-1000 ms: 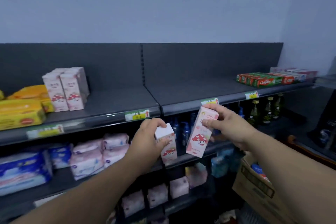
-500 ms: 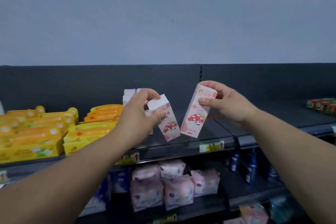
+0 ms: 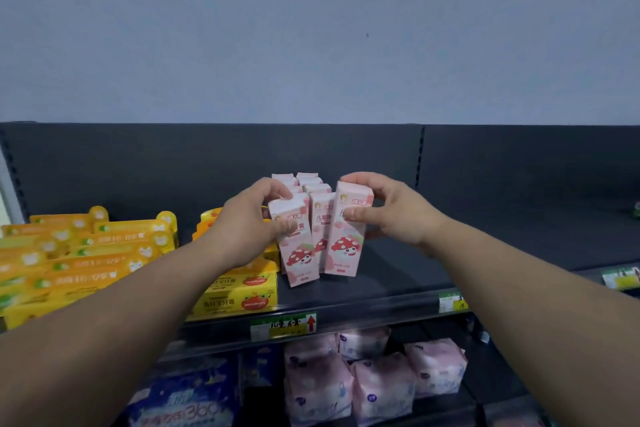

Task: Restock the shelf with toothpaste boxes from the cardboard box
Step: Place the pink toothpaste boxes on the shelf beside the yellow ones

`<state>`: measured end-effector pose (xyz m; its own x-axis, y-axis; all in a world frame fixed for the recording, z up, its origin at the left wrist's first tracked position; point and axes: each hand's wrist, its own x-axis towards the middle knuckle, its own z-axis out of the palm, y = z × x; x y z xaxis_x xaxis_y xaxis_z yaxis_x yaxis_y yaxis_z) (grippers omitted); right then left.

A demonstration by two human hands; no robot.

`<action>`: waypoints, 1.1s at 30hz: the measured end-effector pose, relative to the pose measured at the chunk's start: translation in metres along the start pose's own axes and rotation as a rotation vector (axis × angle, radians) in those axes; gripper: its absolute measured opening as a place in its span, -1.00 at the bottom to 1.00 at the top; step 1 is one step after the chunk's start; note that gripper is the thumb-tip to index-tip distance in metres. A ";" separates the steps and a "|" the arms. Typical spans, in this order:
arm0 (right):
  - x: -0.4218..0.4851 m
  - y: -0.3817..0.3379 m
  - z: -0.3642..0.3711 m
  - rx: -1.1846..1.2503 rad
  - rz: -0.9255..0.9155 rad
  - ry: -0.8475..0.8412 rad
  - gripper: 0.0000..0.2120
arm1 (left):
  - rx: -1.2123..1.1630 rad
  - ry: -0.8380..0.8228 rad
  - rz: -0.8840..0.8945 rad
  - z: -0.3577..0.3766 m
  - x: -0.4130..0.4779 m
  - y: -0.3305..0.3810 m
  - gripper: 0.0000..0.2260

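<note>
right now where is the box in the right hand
In the head view, the right hand holds the pink box upright on the shelf, just right of the other pink boxes.

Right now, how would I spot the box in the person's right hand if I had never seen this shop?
Look at the dark grey top shelf, where a cluster of upright pink cardboard toothpaste boxes stands right of the yellow packs. The tall pink mushroom-print box is at the cluster's front right corner. Unlike its neighbours, the right hand grips it near its top.
</note>
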<state>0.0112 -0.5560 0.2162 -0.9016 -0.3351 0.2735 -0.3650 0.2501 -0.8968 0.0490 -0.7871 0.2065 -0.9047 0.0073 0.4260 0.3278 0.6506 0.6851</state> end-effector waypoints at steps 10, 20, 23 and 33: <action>0.025 0.019 0.008 0.012 0.032 -0.143 -0.55 | -0.028 -0.119 -0.060 -0.001 0.015 -0.008 -0.73; 0.035 0.035 0.013 0.067 0.035 -0.185 -0.56 | -0.006 -0.211 -0.109 -0.003 0.027 -0.003 -0.74; 0.034 0.035 0.014 0.069 0.028 -0.170 -0.56 | -0.053 -0.232 -0.110 -0.006 0.025 -0.002 -0.75; 0.022 0.028 0.019 0.028 0.029 -0.073 -0.46 | 0.091 -0.118 0.000 -0.006 0.022 -0.005 -0.73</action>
<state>-0.0148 -0.5731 0.1905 -0.8921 -0.3937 0.2216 -0.3309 0.2355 -0.9138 0.0293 -0.7944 0.2155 -0.9321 0.0933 0.3499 0.3068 0.7168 0.6262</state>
